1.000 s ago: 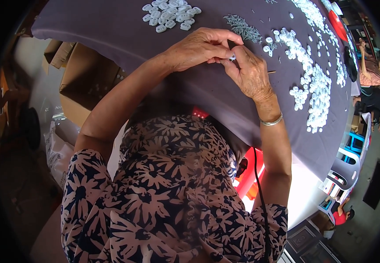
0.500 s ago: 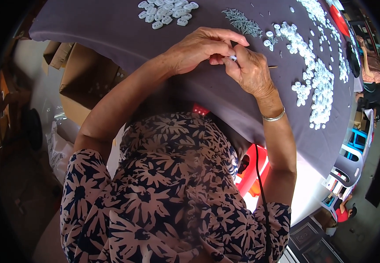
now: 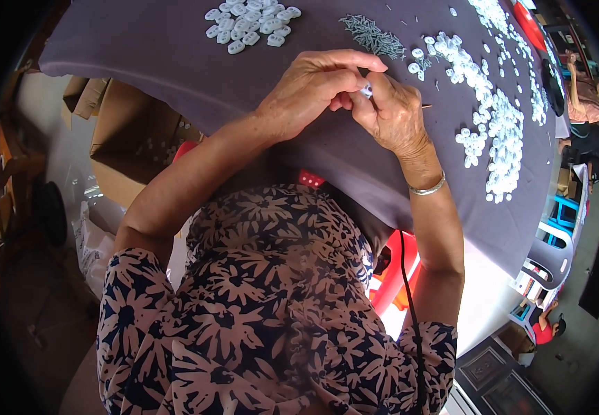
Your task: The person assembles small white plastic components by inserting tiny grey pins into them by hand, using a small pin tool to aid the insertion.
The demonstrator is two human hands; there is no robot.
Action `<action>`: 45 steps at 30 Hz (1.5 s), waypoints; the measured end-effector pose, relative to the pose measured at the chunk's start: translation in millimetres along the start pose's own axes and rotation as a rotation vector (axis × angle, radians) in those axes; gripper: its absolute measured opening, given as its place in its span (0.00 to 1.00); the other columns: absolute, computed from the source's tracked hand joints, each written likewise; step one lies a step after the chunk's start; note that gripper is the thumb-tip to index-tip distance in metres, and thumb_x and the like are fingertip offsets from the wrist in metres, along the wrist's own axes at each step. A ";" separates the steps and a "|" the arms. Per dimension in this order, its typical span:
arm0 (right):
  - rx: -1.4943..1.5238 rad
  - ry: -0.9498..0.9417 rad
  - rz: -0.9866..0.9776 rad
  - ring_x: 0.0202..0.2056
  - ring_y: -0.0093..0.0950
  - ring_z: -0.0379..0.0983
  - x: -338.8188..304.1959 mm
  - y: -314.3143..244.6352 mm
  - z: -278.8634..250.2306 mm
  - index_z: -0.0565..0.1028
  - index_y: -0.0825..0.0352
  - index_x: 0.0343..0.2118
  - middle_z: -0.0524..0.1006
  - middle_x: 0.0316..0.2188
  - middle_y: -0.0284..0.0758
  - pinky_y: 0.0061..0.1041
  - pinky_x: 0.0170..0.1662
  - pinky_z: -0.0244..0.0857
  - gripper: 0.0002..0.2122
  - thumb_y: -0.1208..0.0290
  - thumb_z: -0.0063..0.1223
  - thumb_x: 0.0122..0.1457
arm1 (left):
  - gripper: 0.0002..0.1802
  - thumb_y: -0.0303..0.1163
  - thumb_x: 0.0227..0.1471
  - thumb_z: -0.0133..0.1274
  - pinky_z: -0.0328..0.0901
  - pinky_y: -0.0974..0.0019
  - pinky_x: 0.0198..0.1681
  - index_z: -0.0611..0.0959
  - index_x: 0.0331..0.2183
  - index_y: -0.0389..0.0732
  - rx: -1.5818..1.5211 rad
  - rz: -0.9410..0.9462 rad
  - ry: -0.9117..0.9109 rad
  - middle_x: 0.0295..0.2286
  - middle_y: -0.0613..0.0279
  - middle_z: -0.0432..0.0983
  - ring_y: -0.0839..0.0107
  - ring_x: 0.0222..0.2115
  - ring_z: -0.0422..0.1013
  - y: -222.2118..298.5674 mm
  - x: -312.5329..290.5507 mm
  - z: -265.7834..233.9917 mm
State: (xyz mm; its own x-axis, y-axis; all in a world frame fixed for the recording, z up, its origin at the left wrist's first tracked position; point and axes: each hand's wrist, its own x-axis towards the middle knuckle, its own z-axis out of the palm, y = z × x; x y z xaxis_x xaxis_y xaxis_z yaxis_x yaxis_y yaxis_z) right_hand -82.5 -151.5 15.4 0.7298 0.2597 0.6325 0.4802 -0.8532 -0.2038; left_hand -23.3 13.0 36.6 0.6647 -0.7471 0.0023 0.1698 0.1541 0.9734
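From my distant post, I see two bare hands meeting above the near edge of a tabletop (image 3: 140, 34) covered in dark purplish-grey cloth. A small white plastic piece (image 3: 366, 89) is at their meeting point, raised off the cloth. The thumb and index finger of the right hand (image 3: 394, 117) are clamped on it. The thumb of the left hand (image 3: 303, 90) comes up against the piece, its index finger stretched over the top; I cannot tell whether the left fingers also grip it.

To work well here, I would keep the right pinch steady and light, make small adjustments with the left fingertips, and leave the dark spot on the piece uncovered.

That spot faces up toward me. The piece seems tilted, but too little shows to tell its long axis or which way its end points.

Beyond the hands lie a pile of white oval plastic pieces (image 3: 250, 22), a heap of grey nail-like fasteners (image 3: 374, 37) and, to the right, a scatter of white plastic parts (image 3: 504, 145).
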 end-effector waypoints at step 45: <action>0.029 -0.103 -0.052 0.16 0.33 0.71 1.3 0.4 -6.0 0.64 0.66 0.19 0.68 0.11 0.35 0.28 0.19 0.66 0.15 0.66 0.62 0.47 | 0.18 0.26 0.50 0.45 0.61 0.76 0.28 0.77 0.45 0.39 0.139 0.015 -0.090 0.20 0.70 0.69 0.83 0.22 0.62 3.2 0.9 -4.3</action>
State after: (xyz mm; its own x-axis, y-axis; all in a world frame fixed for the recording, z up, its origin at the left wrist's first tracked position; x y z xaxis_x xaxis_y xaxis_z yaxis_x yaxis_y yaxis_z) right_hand -84.3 -154.3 20.6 0.7491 0.3496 0.5627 0.5314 -0.8243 -0.1953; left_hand -19.0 15.6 38.7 0.5978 -0.8011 0.0310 0.0542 0.0790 0.9954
